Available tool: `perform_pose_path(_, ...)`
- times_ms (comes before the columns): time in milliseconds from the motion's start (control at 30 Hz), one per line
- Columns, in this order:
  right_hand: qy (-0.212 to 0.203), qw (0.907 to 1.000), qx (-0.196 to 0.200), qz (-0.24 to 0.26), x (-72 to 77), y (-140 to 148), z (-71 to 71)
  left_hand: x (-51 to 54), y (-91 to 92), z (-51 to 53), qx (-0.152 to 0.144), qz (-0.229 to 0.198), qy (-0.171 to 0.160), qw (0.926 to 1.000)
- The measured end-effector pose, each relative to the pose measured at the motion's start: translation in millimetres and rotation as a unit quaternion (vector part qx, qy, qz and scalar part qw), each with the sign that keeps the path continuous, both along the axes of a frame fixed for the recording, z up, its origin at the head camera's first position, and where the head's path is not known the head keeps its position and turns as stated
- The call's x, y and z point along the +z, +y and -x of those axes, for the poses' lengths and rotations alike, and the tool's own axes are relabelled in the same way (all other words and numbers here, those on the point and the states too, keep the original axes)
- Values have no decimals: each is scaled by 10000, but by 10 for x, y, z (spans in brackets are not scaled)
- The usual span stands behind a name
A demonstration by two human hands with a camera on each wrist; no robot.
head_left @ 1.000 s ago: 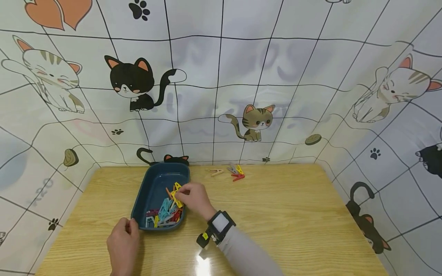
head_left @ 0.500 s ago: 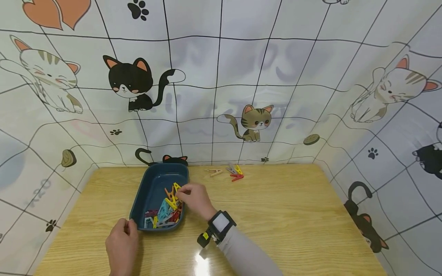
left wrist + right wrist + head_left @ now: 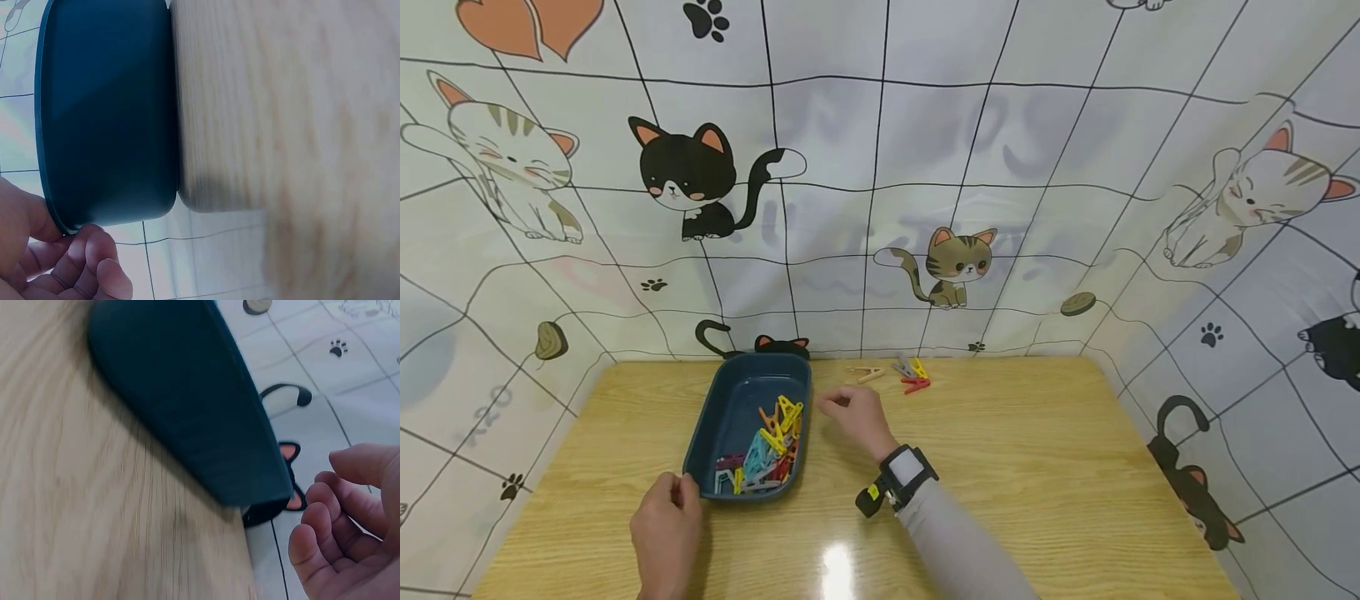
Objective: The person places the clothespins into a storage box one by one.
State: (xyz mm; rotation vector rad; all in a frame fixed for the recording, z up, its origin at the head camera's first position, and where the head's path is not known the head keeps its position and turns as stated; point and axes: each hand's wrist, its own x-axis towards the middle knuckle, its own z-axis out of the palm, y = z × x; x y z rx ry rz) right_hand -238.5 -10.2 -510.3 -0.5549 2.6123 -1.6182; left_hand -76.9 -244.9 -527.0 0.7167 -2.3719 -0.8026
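Note:
A dark blue tray stands at the left of the wooden table. Heaped in its near right part are several small clothespins in turquoise, yellow, orange, red and other colours. At the tray's near left corner my left hand pinches the rim between thumb and fingers; the left wrist view shows this left hand at the corner. Just right of the tray, my right hand hovers over the table. In the right wrist view, that right hand has loosely curled fingers, with nothing visible between thumb and fingertips.
Behind the tray, at the table's back edge, lie a beige clothespin and a small group with grey, yellow and red clothespins. A white cloth with cat drawings walls the wooden table at the back and sides.
My right hand has let go of a yellow clothespin, which lies on the heap in the tray, and has moved right, out past the tray's rim. My left hand has stayed at the corner.

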Motion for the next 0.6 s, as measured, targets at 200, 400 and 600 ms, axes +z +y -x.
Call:
perform_pose_path(200, -5, 9995, -216, -226, -19, 128, 122, 3, 1, 2, 2, 7, 23, 10000)
perform_pose_path(400, 31, 9975, -432, -567, -55, 218, 261, 19, 8, -3, 21, -59, -49, 10000)
perform_pose_path(600, -146, 9946, -650, -794, -54, 281, 365, 28, 16, -3, 22, -88, -82, 9999)
